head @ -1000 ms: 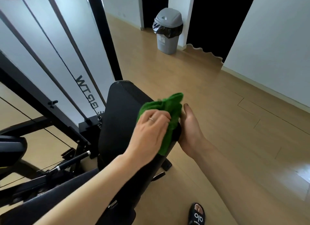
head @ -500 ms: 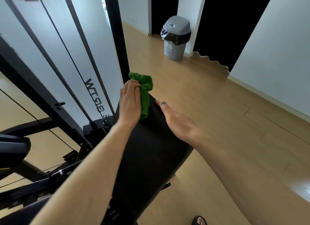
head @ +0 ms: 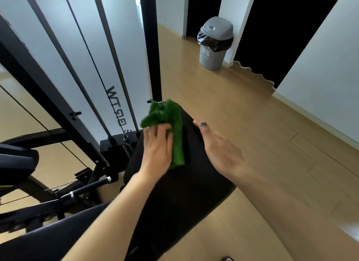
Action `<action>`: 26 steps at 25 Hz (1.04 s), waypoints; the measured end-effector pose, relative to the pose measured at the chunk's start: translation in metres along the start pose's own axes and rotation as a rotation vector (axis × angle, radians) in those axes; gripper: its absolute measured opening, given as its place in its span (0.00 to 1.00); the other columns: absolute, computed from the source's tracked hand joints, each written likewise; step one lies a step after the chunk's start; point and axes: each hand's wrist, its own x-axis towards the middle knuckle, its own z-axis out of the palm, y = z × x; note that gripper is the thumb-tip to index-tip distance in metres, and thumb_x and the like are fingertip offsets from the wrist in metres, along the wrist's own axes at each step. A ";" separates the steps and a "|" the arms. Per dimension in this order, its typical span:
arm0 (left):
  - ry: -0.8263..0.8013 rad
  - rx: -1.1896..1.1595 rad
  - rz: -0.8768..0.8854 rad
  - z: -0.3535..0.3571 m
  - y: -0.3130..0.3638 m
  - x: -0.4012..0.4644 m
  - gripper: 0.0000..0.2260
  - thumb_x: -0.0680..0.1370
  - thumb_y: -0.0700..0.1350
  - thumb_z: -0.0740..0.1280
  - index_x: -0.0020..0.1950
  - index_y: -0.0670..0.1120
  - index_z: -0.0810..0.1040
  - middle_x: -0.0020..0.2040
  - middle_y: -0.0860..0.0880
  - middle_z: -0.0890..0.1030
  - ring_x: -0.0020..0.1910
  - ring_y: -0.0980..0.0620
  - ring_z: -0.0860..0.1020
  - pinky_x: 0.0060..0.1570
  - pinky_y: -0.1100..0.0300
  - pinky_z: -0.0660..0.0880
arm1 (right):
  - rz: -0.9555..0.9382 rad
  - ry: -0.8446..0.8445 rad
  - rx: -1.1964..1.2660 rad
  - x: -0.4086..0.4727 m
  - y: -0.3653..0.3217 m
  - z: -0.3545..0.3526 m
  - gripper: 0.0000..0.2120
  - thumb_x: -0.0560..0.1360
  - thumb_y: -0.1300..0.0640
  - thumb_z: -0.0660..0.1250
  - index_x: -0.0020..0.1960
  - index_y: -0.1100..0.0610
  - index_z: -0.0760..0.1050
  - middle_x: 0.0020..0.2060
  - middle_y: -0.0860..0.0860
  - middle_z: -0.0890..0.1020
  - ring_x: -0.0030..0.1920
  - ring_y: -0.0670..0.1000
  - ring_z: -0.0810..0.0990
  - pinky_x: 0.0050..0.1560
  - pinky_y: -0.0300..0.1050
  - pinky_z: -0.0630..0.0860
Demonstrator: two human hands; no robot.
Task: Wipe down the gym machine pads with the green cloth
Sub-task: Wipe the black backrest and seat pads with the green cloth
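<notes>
A black padded backrest (head: 180, 192) of the gym machine slopes up through the middle of the view. The green cloth (head: 171, 124) lies bunched on the pad's upper left part. My left hand (head: 157, 146) presses the cloth onto the pad, fingers curled over it. My right hand (head: 219, 146) rests flat on the pad's right edge, thumb on top, holding nothing.
The machine's black frame, steel guide rods (head: 114, 66) and weight stack (head: 118, 146) stand just left of the pad. A black handle bar (head: 87, 187) juts out lower left. A grey bin (head: 214, 43) stands far back on the wooden floor (head: 262, 124).
My left hand swept the cloth from the pad's right side up to its top left edge, then slid slightly down. My right hand moved from beside the cloth onto the right edge.
</notes>
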 end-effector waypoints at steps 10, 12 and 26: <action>0.135 -0.133 -0.535 0.013 0.026 -0.013 0.12 0.83 0.46 0.54 0.57 0.39 0.71 0.57 0.39 0.73 0.56 0.38 0.71 0.61 0.45 0.66 | 0.022 0.013 -0.034 -0.007 -0.003 -0.003 0.24 0.81 0.34 0.37 0.75 0.27 0.57 0.76 0.37 0.65 0.77 0.48 0.63 0.72 0.52 0.59; 0.087 -0.127 -0.442 0.016 0.061 -0.067 0.11 0.82 0.49 0.53 0.52 0.43 0.70 0.51 0.44 0.72 0.50 0.43 0.70 0.56 0.49 0.68 | 0.021 0.023 -0.036 -0.006 -0.001 -0.002 0.24 0.81 0.34 0.37 0.75 0.27 0.57 0.76 0.36 0.65 0.77 0.48 0.63 0.72 0.52 0.58; 0.185 -0.087 -0.570 0.014 0.054 0.013 0.09 0.85 0.47 0.54 0.51 0.43 0.69 0.53 0.44 0.74 0.52 0.43 0.71 0.55 0.46 0.69 | -0.013 0.037 -0.074 0.000 0.000 -0.002 0.26 0.81 0.35 0.38 0.77 0.33 0.58 0.77 0.40 0.66 0.76 0.52 0.65 0.73 0.55 0.58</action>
